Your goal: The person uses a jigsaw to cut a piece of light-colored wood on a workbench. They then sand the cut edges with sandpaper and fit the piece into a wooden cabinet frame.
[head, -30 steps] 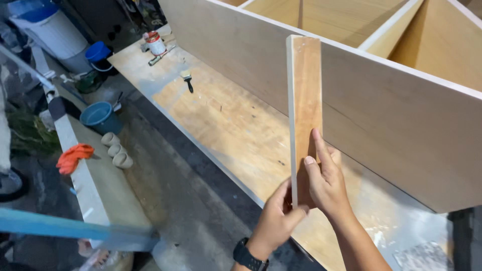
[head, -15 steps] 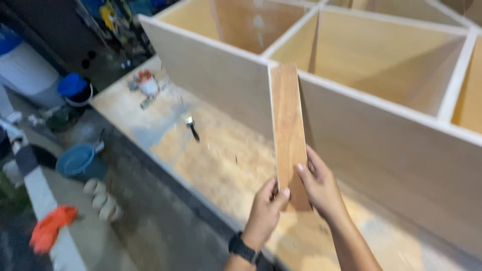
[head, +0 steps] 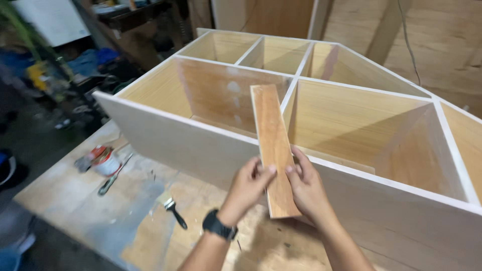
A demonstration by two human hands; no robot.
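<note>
A narrow reddish-brown wooden strip (head: 273, 138) is held upright in front of me, its top over the cabinet's divider. My left hand (head: 246, 186), with a black watch on the wrist, grips the strip's lower left edge. My right hand (head: 307, 188) grips its lower right edge. Behind the strip lies a large plywood cabinet carcass (head: 201, 145) with white edges and several open compartments.
The cabinet rests on a paint-stained plywood worktable (head: 100, 211). On the table lie a small paintbrush (head: 173, 211), an open can (head: 106, 161) and a hand tool (head: 111, 179). Cluttered floor and shelves are at the left; plywood sheets lean at the back right.
My view has swung up and right, from the table and floor to the cabinet's open compartments. The strip stays in both hands and now sits over the cabinet's front wall.
</note>
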